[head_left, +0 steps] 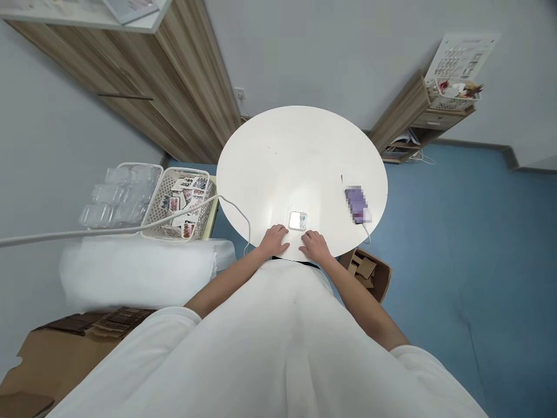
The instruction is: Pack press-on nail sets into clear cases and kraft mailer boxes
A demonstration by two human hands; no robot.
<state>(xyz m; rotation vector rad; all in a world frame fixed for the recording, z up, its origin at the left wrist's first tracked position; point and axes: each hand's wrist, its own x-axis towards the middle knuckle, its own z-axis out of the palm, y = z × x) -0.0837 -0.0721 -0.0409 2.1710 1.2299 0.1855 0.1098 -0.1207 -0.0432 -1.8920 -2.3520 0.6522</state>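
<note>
A small clear square case (298,220) lies flat on the round white table (300,151), close to its near edge. Its left part looks white and bright; small bluish pieces show on its right side, too small to name. My left hand (274,240) rests on the tabletop just left of and below the case, fingers stretched out, holding nothing. On the other side, my right hand (315,245) lies on the table with its fingers apart, near the case's lower right corner. Neither hand visibly grips the case.
A purple phone-like item (357,204) with a cable lies at the table's right. Left of the table stand a white basket (209,200) of nail-tip cards and clear plastic boxes (107,194). A white cable (191,207) crosses there. A cardboard box (383,278) sits below right.
</note>
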